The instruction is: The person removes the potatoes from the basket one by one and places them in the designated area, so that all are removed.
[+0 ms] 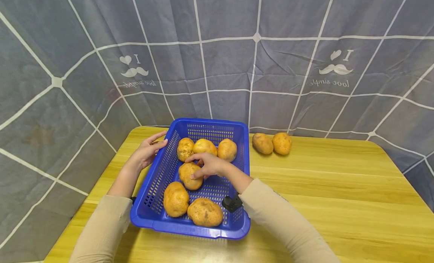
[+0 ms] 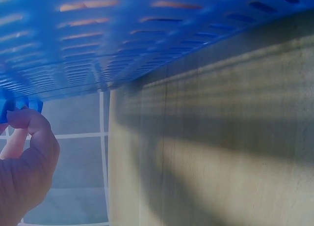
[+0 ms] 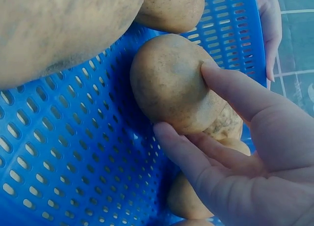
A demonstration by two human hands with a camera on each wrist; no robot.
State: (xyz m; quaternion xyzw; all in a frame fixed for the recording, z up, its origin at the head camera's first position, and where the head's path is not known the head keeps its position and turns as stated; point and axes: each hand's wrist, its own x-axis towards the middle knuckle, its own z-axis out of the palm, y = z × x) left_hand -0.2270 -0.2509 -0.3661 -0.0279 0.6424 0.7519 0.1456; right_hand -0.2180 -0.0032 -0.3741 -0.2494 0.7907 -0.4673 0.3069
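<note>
Right hand (image 1: 211, 165) has thumb and fingers partly closed, pinching a potato (image 1: 189, 176) inside the blue basket (image 1: 196, 230), just left of frame centre. Left hand (image 1: 145, 153) grips the basket's left rim, thumb against the edge. Three potatoes (image 1: 205, 146) sit above the pinched one, two below. Two loose potatoes (image 1: 282, 143) on the table (image 1: 339, 187), right of centre.

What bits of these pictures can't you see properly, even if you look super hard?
Head view: underside of the potato held by the right hand, hidden by the potato itself.
Left wrist view: what's inside the blue basket, hidden by its blurry side.
Left wrist view: part of the left hand, cut off by the left edge.
Right wrist view: the big-looking potato, cut off by the top and left edges.
</note>
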